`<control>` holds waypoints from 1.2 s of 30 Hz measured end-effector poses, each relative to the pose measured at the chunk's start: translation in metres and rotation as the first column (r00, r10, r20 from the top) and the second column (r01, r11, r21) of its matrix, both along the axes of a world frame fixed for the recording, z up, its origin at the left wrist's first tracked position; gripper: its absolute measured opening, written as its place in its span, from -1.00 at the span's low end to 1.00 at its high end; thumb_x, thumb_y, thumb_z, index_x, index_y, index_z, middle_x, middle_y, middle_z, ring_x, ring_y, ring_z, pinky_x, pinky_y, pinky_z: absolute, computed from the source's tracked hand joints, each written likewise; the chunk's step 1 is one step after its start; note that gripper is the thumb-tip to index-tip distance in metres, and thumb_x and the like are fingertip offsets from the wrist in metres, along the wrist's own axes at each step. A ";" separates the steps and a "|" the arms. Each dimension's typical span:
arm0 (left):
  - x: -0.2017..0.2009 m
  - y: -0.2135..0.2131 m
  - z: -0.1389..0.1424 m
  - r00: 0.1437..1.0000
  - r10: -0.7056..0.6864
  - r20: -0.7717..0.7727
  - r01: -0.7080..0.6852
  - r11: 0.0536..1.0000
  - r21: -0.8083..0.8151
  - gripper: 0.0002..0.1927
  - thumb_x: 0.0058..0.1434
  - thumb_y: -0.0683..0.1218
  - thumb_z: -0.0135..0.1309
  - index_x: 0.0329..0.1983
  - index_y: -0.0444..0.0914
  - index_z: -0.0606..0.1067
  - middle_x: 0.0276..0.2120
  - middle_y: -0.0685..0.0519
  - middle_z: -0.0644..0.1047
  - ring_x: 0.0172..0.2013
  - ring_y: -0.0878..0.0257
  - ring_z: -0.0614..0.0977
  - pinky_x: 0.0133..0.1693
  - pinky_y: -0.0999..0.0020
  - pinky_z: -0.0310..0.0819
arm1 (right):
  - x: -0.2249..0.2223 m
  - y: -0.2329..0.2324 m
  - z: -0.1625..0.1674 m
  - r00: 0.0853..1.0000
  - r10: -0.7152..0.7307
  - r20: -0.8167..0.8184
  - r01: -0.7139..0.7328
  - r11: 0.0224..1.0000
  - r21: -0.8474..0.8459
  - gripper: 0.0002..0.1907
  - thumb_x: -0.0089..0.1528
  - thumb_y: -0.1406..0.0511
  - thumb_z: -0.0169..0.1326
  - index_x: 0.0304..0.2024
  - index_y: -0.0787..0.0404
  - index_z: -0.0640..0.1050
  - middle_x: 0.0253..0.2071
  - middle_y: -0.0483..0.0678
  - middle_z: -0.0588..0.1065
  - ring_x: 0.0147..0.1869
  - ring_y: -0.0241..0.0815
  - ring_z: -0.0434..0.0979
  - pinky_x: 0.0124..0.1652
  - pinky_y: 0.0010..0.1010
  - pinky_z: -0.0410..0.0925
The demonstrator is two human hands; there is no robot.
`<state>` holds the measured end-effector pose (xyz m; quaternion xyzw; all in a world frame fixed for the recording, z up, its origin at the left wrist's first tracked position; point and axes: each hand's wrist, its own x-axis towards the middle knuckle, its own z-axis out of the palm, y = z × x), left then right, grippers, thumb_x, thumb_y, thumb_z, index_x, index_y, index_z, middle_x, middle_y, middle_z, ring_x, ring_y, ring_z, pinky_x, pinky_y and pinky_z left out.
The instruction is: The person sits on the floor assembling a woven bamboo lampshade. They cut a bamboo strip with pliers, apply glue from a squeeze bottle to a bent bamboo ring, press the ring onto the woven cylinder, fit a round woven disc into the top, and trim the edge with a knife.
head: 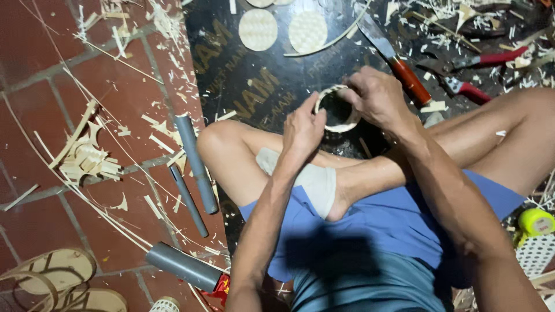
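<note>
both hands are gripping a small bamboo ring between them: left hand pinching its near rim, right hand clasping its far side.

I note a pale cream ring with a dark hollow. Two woven discs, tan, fine basket-weave pattern, on a black board with faded gold lettering. Knife: grey blade, red-brown handle. Pliers: red grips. Floor: red-brown tiles, grey joints. Pipes grey. Shorts blue. Tape roll yellow-green.
</note>
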<state>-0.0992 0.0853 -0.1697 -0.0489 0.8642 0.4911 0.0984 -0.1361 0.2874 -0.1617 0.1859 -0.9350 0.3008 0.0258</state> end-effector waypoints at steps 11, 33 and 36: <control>0.004 -0.006 0.009 0.994 0.109 0.013 -0.109 0.993 -0.051 -0.44 0.27 -0.04 0.07 0.35 -0.23 0.41 -0.50 -0.22 0.57 -0.41 -0.13 0.67 -0.29 0.04 0.53 | -0.130 -0.028 -0.014 0.981 0.122 -0.151 -0.120 0.993 0.020 -0.73 0.34 0.22 0.26 -0.08 0.31 0.63 -0.11 0.17 0.51 -0.04 0.24 0.53 -0.10 -0.02 0.37; -0.024 0.007 -0.008 0.937 0.342 0.067 -0.215 0.415 0.884 -0.58 0.37 -0.19 0.10 0.28 -0.39 0.45 0.04 0.01 0.60 -0.03 0.37 0.62 0.02 0.50 0.52 | -0.038 -0.029 0.023 0.816 0.067 0.574 0.558 0.161 -0.814 -0.89 0.26 0.47 0.16 -0.17 0.39 0.53 -0.36 0.00 0.58 -0.41 -0.28 0.61 -0.45 -0.55 0.40; -0.023 0.035 0.002 0.965 0.225 0.134 -0.167 0.137 0.976 -0.68 0.47 -0.17 0.10 0.22 -0.42 0.46 0.00 -0.07 0.60 -0.10 0.25 0.62 -0.17 0.41 0.47 | 0.006 -0.034 0.017 0.813 0.078 0.577 0.565 0.132 -0.814 -0.92 0.26 0.45 0.16 -0.21 0.36 0.53 -0.37 0.03 0.59 -0.42 -0.26 0.63 -0.44 -0.53 0.45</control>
